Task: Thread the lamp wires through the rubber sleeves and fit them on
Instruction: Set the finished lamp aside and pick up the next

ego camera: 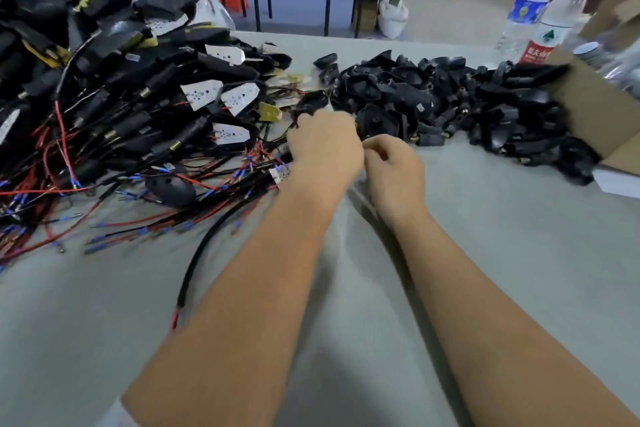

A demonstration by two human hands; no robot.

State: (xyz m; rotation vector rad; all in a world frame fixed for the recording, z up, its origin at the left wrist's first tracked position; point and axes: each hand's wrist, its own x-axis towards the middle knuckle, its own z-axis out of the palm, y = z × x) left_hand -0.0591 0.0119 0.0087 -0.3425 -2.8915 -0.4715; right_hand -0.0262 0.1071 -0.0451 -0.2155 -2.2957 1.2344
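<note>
Rubber sleeves (433,97), black and heaped in a long pile, lie across the tabletop (502,236) from about 12 to 2 o'clock of the hands, spilling from a cardboard box (595,114) at 2 o'clock. The left hand (323,149) has its fingers curled, its grip closed around a black sleeve piece (310,104) that sticks out above the knuckles at 12 o'clock. The right hand (394,166) sits just beside it, fingers bent inward toward the left; whether its grip pinches a wire cannot be told, since the fingertips are hidden. At 9 to 11 o'clock lies a large tangle of lamp wires (138,184), red and black with blue ends, among black lamp parts and white boards (239,97). One black cable (197,260) trails toward 7 o'clock. Two water bottles (540,10) stand at 1 o'clock.
</note>
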